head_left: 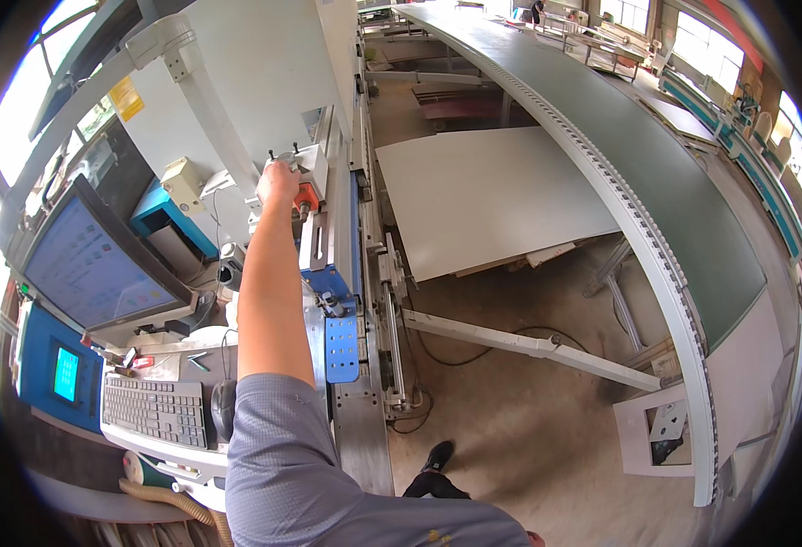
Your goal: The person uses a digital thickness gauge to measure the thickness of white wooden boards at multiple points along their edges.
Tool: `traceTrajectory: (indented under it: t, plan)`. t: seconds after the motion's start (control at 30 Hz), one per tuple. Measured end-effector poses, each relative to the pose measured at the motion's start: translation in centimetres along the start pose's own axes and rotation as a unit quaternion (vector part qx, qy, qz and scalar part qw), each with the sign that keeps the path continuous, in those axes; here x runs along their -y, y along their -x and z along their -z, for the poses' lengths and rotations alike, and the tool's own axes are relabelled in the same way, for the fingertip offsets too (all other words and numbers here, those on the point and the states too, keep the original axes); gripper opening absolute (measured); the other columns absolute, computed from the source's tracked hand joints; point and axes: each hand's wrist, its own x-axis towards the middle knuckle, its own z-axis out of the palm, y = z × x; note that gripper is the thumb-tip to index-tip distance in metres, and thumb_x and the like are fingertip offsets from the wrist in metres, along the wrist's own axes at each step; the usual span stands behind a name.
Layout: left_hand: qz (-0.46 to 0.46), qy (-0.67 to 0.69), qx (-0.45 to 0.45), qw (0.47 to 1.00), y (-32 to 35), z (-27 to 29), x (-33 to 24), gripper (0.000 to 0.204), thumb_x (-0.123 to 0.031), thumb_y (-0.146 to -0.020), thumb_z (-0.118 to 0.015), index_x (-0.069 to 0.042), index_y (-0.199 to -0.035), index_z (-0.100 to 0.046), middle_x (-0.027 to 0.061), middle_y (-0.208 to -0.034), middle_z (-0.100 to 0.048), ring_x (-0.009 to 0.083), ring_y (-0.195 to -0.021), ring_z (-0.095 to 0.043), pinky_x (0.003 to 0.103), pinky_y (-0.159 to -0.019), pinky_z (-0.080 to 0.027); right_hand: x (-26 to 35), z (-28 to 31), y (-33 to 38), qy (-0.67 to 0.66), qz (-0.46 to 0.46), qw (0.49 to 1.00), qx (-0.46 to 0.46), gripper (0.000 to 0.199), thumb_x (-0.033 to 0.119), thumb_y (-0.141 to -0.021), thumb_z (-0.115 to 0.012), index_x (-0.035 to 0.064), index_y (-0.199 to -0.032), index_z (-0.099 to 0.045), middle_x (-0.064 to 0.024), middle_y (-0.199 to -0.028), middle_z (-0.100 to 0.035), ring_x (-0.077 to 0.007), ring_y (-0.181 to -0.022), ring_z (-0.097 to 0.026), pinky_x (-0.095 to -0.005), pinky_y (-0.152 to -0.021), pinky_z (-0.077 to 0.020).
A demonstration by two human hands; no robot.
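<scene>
While the grey keyboard (157, 412) and black mouse (222, 406) are lying nearest on the console, a monitor (91, 264) is glowing to the left. Farther off, the left hand (278, 182) is reaching out, fingers curled over a grey machine knob (284, 159) beside an orange fitting (305, 197). Right, a pale panel (492, 196) is lying flat.

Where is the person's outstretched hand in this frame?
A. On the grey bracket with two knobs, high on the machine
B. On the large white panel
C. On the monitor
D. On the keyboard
A: the left hand is stretched up and closed on the grey bracket with two small knobs, above an orange part, well away from the keyboard, monitor and white panel.
</scene>
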Motion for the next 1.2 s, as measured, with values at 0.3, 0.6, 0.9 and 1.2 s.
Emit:
traceTrajectory:
  t: [0.3, 0.6, 0.9, 1.2]
  plan:
    - [-0.076, 0.099, -0.162, 0.979, -4.2, 1.0, 3.3, 0.029, -0.035, -0.093, -0.065, -0.011, -0.101, -0.077, 0.0173, -0.102, -0.074, 0.0395, -0.098, -0.069, 0.050, -0.084, -0.054, -1.0, 0.9, -4.2, -0.041, -0.006, 0.997, -0.059, 0.043, 0.026, -0.098, -0.062, 0.0018, -0.133, -0.064, -0.0120, -0.107, -0.073, -0.0213, -0.083, -0.071, -0.0313, -0.061, -0.0537]
    - [-0.401, 0.390, 0.000, 0.829, 27.9, 8.9, -28.5, 0.009, -0.005, -0.093, -0.068, 0.000, -0.088, -0.061, 0.0111, -0.077, -0.056, 0.0216, -0.071, -0.054, 0.034, -0.068, -0.046, 13.2, 2.1, 3.2, -0.219, 0.110, 0.968, -0.051, 0.038, 0.026, -0.099, -0.067, -0.0023, -0.123, -0.069, -0.0103, -0.109, -0.073, -0.0195, -0.090, -0.070, -0.0325, -0.080, -0.0554]
    - [-0.591, 0.384, 0.567, 0.425, 86.8, 7.3, -44.0, 0.011, -0.011, -0.091, -0.074, -0.005, -0.099, -0.071, 0.0147, -0.092, -0.068, 0.0274, -0.078, -0.067, 0.035, -0.073, -0.054, 15.1, 17.9, 12.8, -0.634, 0.326, 0.702, -0.010, 0.052, 0.030, -0.104, -0.062, 0.0042, -0.147, -0.045, -0.0111, -0.133, -0.063, -0.0216, -0.120, -0.062, -0.0396, -0.104, -0.0495]
    - [-0.799, 0.276, 0.520, 0.125, 118.3, 15.6, -51.4, 0.018, -0.021, -0.087, -0.078, -0.011, -0.102, -0.076, 0.0068, -0.102, -0.073, 0.0256, -0.080, -0.071, 0.036, -0.071, -0.057, -5.8, 37.6, 18.0, -0.685, 0.279, 0.617, -0.268, 0.031, 0.026, -0.104, -0.063, 0.0008, -0.122, -0.064, -0.0128, -0.116, -0.072, -0.0209, -0.099, -0.071, -0.0358, -0.087, -0.0585]
